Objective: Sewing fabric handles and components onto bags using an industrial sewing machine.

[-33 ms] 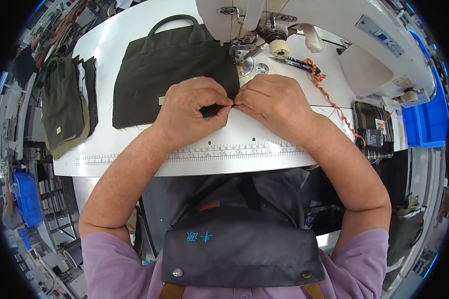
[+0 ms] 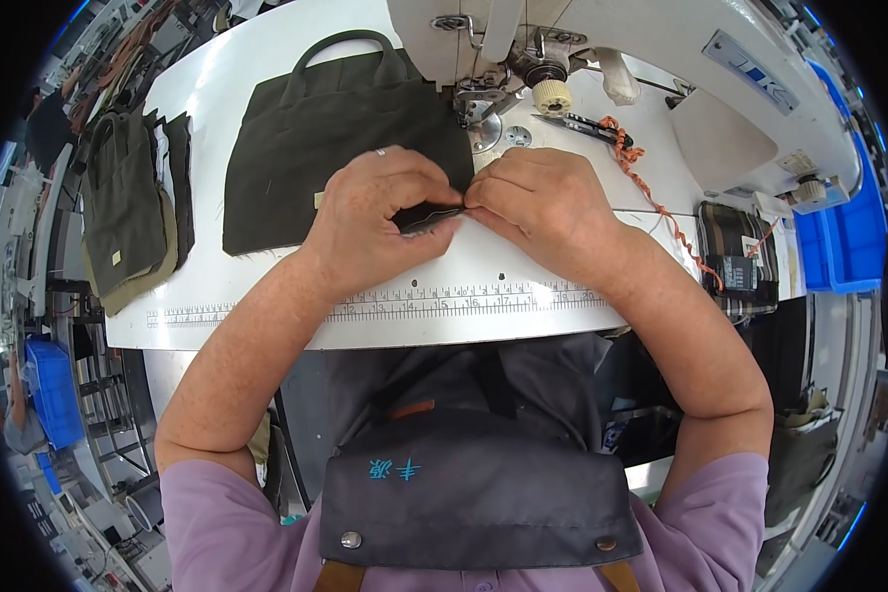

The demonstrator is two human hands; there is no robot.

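Observation:
A dark green fabric bag panel [image 2: 286, 187] with a looped handle lies flat on the white sewing table, its right side by the needle area of the sewing machine [image 2: 483, 104]. My right hand [image 2: 548, 197] pinches the bag's lower right corner. Beside it, my left hand [image 2: 380, 202] curves over the bag's lower edge, index finger and thumb around the raised fabric edge. The thumb is slightly blurred, and a fold of dark cloth shows between it and the index finger. My left hand partly covers a small pale tag [image 2: 319, 199] on the bag.
Stacked dark green bag pieces [image 2: 128, 207] lie at the table's left. Black thread snips [image 2: 587, 126] with an orange cord [image 2: 651, 187] rest right of the needle. A plaid pouch [image 2: 738, 252] and a blue bin [image 2: 844, 237] are farther right. A printed ruler [image 2: 414, 303] runs along the front edge.
My left thumb has moved a little down from the index finger, showing more of the fabric edge. My right hand keeps its place at the corner.

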